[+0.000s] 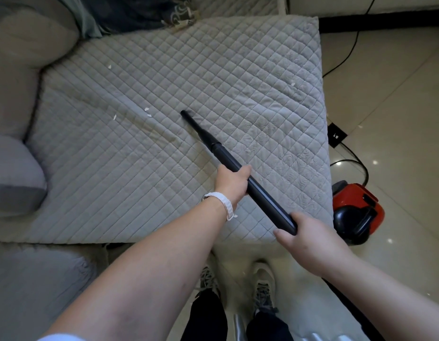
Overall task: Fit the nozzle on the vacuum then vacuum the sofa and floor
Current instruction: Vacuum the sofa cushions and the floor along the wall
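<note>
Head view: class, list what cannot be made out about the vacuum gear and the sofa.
Rear end of the wand: head view, covered by the right hand.
Tip of the nozzle: opening faces away; contact with the sofa cushion unclear.
White scraps: too small to identify.

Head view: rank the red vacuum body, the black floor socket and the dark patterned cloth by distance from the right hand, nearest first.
1. The red vacuum body, on the floor just right of the right hand, which grips the wand.
2. The black floor socket, farther up, beside the sofa.
3. The dark patterned cloth, at the sofa's back, upper left.
</note>
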`<action>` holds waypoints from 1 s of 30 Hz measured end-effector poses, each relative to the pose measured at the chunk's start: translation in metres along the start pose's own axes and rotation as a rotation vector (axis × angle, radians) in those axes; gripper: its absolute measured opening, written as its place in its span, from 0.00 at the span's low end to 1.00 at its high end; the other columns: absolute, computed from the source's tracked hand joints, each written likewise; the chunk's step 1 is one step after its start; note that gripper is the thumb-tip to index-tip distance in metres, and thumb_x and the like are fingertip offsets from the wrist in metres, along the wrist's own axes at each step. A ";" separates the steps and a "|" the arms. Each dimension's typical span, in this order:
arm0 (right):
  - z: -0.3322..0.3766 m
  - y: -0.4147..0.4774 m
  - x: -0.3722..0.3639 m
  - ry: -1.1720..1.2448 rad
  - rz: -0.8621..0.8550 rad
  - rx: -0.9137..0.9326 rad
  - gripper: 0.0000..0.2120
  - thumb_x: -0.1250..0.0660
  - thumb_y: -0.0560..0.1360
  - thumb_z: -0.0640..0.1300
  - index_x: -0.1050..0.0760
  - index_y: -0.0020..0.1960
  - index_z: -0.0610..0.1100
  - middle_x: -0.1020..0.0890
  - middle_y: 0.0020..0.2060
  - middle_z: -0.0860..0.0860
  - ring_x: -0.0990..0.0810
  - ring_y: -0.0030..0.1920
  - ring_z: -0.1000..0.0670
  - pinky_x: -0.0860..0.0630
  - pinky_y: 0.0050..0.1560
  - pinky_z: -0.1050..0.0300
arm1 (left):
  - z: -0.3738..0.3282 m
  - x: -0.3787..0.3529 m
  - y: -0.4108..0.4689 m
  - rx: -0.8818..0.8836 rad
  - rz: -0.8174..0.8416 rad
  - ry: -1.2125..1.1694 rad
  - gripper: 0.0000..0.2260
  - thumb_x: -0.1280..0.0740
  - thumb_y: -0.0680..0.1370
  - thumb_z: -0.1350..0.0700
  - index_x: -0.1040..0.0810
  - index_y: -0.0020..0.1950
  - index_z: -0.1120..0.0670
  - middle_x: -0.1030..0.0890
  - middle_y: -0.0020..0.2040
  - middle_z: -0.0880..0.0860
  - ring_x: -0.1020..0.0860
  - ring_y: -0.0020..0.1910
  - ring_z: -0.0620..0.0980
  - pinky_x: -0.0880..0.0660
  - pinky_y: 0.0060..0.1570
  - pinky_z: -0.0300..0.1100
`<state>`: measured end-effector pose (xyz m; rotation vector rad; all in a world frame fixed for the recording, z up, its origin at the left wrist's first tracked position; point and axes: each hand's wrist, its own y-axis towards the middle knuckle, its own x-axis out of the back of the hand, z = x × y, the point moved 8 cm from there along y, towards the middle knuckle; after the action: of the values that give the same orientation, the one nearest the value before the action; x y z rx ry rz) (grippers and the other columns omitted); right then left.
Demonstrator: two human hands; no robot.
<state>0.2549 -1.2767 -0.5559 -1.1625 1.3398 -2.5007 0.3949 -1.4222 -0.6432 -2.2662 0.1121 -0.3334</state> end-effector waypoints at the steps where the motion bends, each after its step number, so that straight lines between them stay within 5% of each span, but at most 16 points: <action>1: 0.003 0.000 0.000 -0.001 0.000 -0.002 0.12 0.35 0.76 0.60 0.28 0.50 0.53 0.20 0.35 0.53 0.21 0.36 0.52 0.33 0.29 0.57 | -0.002 0.002 0.001 0.004 0.003 0.002 0.18 0.29 0.76 0.51 0.30 0.60 0.58 0.20 0.53 0.57 0.17 0.47 0.54 0.16 0.44 0.51; 9: 0.026 0.001 0.001 -0.003 -0.012 -0.005 0.11 0.34 0.75 0.59 0.27 0.47 0.52 0.20 0.34 0.53 0.21 0.35 0.52 0.32 0.29 0.57 | -0.016 0.021 0.002 0.009 0.019 -0.013 0.14 0.29 0.77 0.54 0.30 0.56 0.57 0.20 0.51 0.57 0.18 0.43 0.52 0.18 0.34 0.43; 21: 0.071 0.005 -0.020 -0.046 0.038 0.046 0.10 0.33 0.74 0.58 0.28 0.45 0.52 0.20 0.33 0.51 0.20 0.34 0.51 0.23 0.35 0.53 | -0.006 0.083 0.012 0.035 -0.028 -0.075 0.18 0.29 0.77 0.52 0.30 0.60 0.57 0.20 0.54 0.56 0.18 0.49 0.52 0.16 0.43 0.48; 27: 0.086 0.005 -0.033 -0.057 0.023 0.037 0.12 0.33 0.75 0.58 0.29 0.44 0.51 0.21 0.33 0.51 0.21 0.34 0.51 0.26 0.31 0.54 | -0.004 0.099 0.017 0.052 -0.003 -0.079 0.18 0.29 0.77 0.52 0.30 0.61 0.58 0.20 0.54 0.57 0.18 0.50 0.53 0.17 0.36 0.42; 30: 0.087 0.000 -0.034 -0.056 0.003 0.032 0.11 0.33 0.75 0.58 0.29 0.45 0.51 0.21 0.33 0.52 0.21 0.33 0.52 0.27 0.31 0.55 | -0.003 0.098 0.018 0.057 0.019 -0.064 0.20 0.29 0.77 0.51 0.30 0.62 0.58 0.19 0.56 0.58 0.17 0.51 0.54 0.16 0.41 0.46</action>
<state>0.3361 -1.3230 -0.5468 -1.2133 1.2817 -2.4595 0.4888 -1.4547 -0.6350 -2.2154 0.0894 -0.2505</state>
